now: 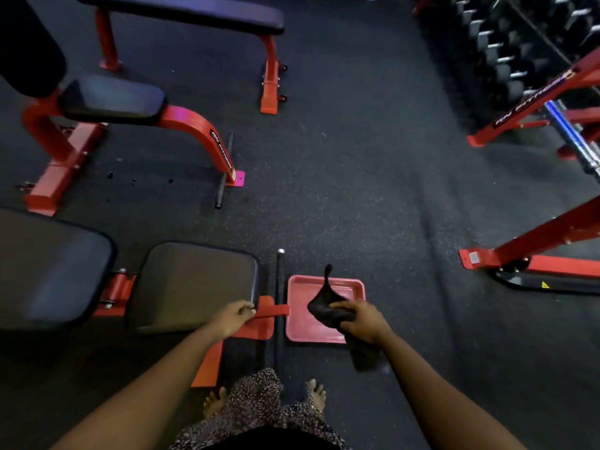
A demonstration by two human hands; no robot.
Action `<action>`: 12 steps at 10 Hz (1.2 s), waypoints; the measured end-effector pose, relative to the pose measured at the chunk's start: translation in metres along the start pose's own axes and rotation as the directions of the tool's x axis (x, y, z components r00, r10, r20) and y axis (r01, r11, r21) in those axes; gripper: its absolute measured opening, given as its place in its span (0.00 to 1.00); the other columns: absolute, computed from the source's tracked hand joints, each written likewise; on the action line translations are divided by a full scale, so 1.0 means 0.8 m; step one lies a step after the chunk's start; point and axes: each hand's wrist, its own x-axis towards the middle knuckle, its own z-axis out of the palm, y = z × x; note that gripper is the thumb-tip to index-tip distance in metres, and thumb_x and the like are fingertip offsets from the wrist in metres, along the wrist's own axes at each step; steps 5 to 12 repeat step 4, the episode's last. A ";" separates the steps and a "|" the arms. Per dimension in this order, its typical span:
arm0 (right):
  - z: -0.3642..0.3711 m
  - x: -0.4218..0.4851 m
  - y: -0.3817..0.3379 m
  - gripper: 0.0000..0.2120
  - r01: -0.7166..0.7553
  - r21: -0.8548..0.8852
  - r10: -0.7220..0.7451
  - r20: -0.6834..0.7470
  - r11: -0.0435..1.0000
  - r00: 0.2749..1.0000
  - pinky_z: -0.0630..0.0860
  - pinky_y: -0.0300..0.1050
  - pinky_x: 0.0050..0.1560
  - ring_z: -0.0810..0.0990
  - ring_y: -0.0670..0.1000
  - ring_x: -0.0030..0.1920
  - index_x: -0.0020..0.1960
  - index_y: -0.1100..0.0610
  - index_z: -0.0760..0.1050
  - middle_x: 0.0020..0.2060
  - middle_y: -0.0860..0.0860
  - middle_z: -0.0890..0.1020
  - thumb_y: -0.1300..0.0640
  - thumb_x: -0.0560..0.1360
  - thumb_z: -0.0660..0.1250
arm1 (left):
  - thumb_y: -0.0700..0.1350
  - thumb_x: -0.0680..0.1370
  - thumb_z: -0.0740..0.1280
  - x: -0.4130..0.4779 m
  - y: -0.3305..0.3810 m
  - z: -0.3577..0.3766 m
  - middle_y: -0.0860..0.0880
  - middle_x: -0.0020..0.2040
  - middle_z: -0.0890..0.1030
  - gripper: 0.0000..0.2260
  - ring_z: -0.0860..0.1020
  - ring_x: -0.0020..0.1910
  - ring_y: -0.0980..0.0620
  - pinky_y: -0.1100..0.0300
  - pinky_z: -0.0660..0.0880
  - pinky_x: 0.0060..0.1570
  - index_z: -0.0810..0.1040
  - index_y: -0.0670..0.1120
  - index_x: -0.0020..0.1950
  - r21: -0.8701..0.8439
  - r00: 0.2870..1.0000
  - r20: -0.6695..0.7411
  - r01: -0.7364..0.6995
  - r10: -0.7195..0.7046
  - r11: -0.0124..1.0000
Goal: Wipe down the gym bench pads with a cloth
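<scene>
Gym flooring [357, 190] holds a tray [324, 279] by the bench [194, 287], presumably for wetting the cloth [324, 308] the right hand [362, 321] clutches in curled fingers; left hand [233, 316] loosely curled.

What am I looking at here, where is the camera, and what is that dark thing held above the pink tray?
There is no machine here. A person wears a wide-angle camera on the head, so you look down along both bare arms to the feet at the bottom. The right hand grips a dark cloth above a pink tray, which sits on the dark floor. The left hand has its fingers curled by the corner of the nearest bench's seat pad; I cannot tell whether it touches anything. That bench's back pad lies further left. A second bench and a flat bench, both red-framed, stand beyond. Dumbbells fill the top right corner. The cloth is for wiping the pads.
</scene>
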 end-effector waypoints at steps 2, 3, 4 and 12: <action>-0.053 0.067 0.056 0.24 0.093 -0.208 -0.080 0.070 0.974 0.994 0.64 0.50 0.67 0.65 0.57 0.69 0.68 0.41 0.68 0.72 0.51 0.63 0.51 0.73 0.65 | 0.42 0.79 0.61 0.002 0.057 0.068 0.47 0.60 0.75 0.13 0.74 0.58 0.49 0.65 0.67 0.55 0.74 0.40 0.63 0.029 0.999 -0.019 0.045 -0.044 0.999; -0.070 0.079 0.070 0.21 0.107 -0.134 -0.106 0.015 0.985 0.994 0.64 0.48 0.66 0.67 0.57 0.68 0.67 0.43 0.70 0.70 0.52 0.67 0.52 0.75 0.64 | 0.42 0.80 0.60 0.006 0.072 0.090 0.49 0.61 0.74 0.14 0.72 0.62 0.50 0.69 0.63 0.53 0.73 0.40 0.64 0.081 0.999 -0.022 0.041 -0.039 0.996; -0.070 0.069 0.097 0.16 0.110 0.053 -0.108 -0.037 0.993 0.993 0.68 0.38 0.55 0.75 0.53 0.60 0.63 0.51 0.75 0.61 0.51 0.78 0.58 0.77 0.61 | 0.42 0.80 0.61 0.002 0.086 0.118 0.50 0.60 0.74 0.14 0.70 0.60 0.55 0.70 0.62 0.53 0.73 0.41 0.65 0.122 1.000 0.005 -0.003 0.002 0.993; -0.070 0.069 0.097 0.16 0.110 0.053 -0.108 -0.037 0.993 0.993 0.68 0.38 0.55 0.75 0.53 0.60 0.63 0.51 0.75 0.61 0.51 0.78 0.58 0.77 0.61 | 0.42 0.80 0.61 0.002 0.086 0.118 0.50 0.60 0.74 0.14 0.70 0.60 0.55 0.70 0.62 0.53 0.73 0.41 0.65 0.122 1.000 0.005 -0.003 0.002 0.993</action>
